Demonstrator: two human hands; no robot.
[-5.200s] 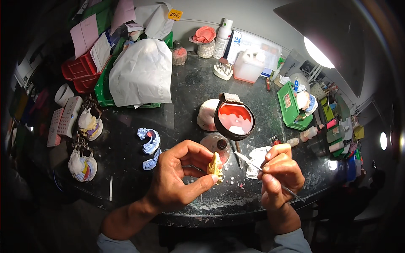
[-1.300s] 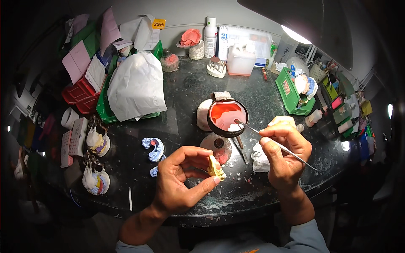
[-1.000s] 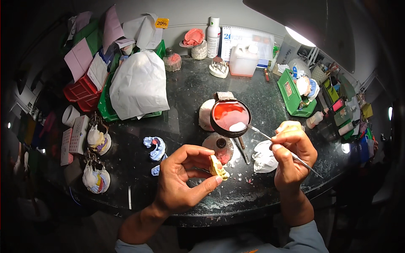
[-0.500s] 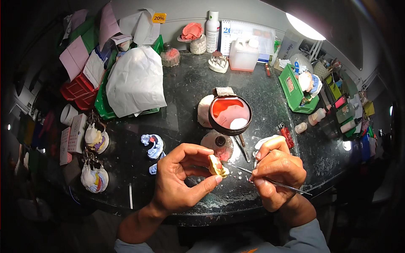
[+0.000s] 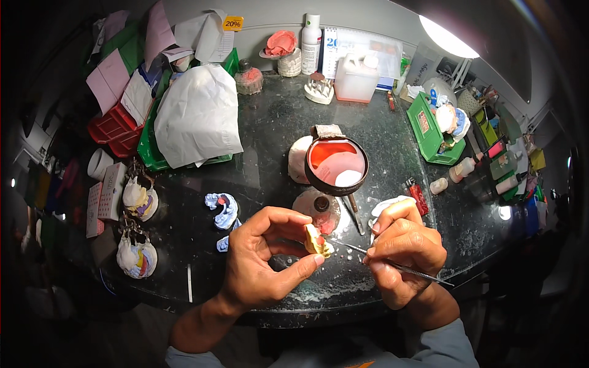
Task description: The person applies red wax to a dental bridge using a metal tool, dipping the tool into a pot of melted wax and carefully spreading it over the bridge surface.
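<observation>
Head view: forearms cut off at lower edge. Small yellow dental cast (image 5: 318,240) is pinched in left hand (image 5: 265,257) grip, above bench (image 5: 270,129) front edge; its detail can't be made out. Thin metal tool (image 5: 392,265) is clamped in right hand (image 5: 405,248) grip, tip near the cast. Behind: dark bowl (image 5: 336,161) with red contents, white plastic jug (image 5: 357,78), yellow square tag (image 5: 232,23) at the wall.

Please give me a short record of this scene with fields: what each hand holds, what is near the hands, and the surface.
left hand: pinches a small yellow dental model between thumb and fingers
right hand: grips a thin metal tool, its tip at the model
near: dark bowl of pink material, blue cast
behind: white paper sheet on green tray
surface: dark round worktop, cluttered
</observation>
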